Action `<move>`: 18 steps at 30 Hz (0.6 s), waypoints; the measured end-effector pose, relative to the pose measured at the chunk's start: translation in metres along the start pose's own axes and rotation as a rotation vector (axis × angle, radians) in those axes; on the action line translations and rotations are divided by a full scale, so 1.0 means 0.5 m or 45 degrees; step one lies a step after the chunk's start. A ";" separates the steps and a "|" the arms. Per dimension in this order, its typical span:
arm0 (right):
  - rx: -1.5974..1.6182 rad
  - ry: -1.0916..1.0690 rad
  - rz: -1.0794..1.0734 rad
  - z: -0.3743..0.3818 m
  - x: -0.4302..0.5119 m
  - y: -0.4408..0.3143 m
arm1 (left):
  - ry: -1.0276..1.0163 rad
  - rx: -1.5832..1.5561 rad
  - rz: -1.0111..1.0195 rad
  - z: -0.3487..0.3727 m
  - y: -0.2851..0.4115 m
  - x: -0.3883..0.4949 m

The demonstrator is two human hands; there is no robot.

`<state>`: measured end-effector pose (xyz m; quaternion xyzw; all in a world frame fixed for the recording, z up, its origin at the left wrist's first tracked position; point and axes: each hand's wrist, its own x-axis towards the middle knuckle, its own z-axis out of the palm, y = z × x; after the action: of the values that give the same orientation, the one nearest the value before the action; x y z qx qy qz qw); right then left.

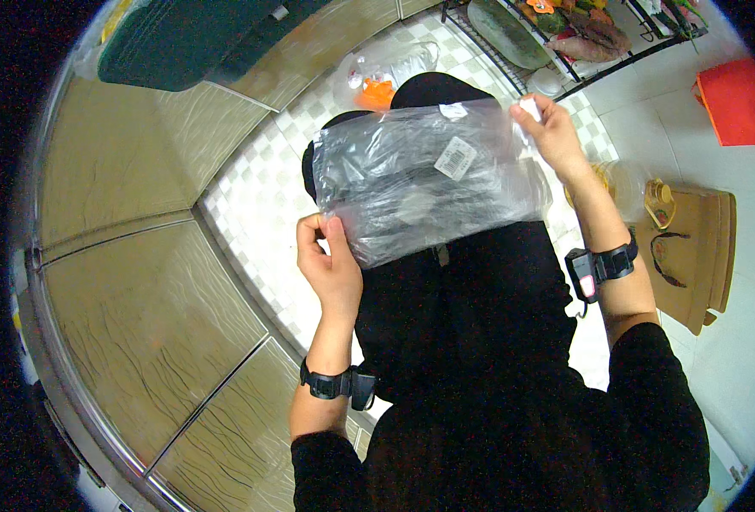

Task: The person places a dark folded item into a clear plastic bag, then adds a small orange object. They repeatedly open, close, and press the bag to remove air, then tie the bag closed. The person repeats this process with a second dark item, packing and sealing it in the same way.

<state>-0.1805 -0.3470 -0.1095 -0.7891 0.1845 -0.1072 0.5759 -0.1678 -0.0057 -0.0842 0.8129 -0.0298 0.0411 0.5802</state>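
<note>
A clear plastic bag (390, 173) is spread flat above my black-clad thighs, and the dark cloth shows through it. A white barcode label (456, 158) is stuck on the film. My left hand (329, 256) pinches the bag's lower left edge between thumb and fingers. At the upper right corner, my right hand (551, 131) grips the film together with a small white piece (529, 115), whose kind I cannot make out. I see nothing solid inside the bag.
Beige cabinet doors (141, 333) run along the left. On the checkered floor (256, 166) lies a plastic bag with an orange part (376, 94). A wire rack (518, 70) holds a winter melon (505, 35). Right are flattened cardboard (704, 256), a plastic bottle (627, 185) and a red container (742, 102).
</note>
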 end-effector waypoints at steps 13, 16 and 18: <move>-0.711 0.044 -1.065 0.145 -0.055 -0.219 | 0.040 -0.160 -0.140 -0.001 0.022 -0.028; -0.563 -0.259 -1.151 0.207 -0.110 -0.224 | -0.012 -0.218 -0.164 0.000 0.027 0.000; -0.586 -0.470 -1.096 0.230 -0.127 -0.220 | -0.047 -0.213 -0.127 0.002 0.030 0.029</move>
<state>-0.1760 -0.1911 -0.0384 -0.9055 -0.2424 -0.1498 0.3144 -0.1549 -0.0116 -0.0690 0.7627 -0.0033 -0.0053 0.6467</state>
